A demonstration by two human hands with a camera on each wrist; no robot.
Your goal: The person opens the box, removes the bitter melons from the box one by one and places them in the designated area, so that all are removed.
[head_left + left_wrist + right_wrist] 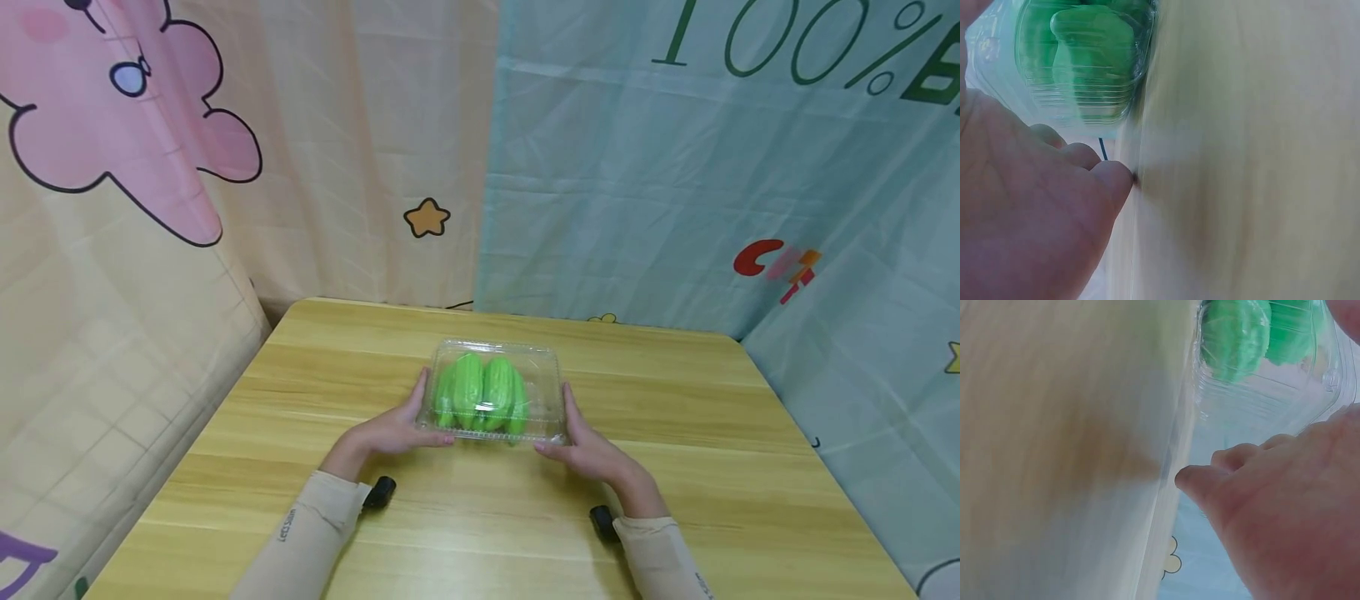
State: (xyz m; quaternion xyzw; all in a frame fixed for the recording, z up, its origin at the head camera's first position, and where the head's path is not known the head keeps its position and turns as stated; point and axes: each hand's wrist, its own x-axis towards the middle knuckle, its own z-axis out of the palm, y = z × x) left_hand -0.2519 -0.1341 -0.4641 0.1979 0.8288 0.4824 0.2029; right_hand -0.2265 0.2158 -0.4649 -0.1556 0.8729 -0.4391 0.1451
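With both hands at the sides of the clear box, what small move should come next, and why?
Probably lift the front edge of the lid with the thumbs. The left hand and the right hand flank the clear plastic box, which lies flat on the wooden table with its lid down over the green vegetables. Neither hand has a firm grip yet.

Both wrist views blur the table (1241, 156); frame edges crop the clear box (1260, 375)
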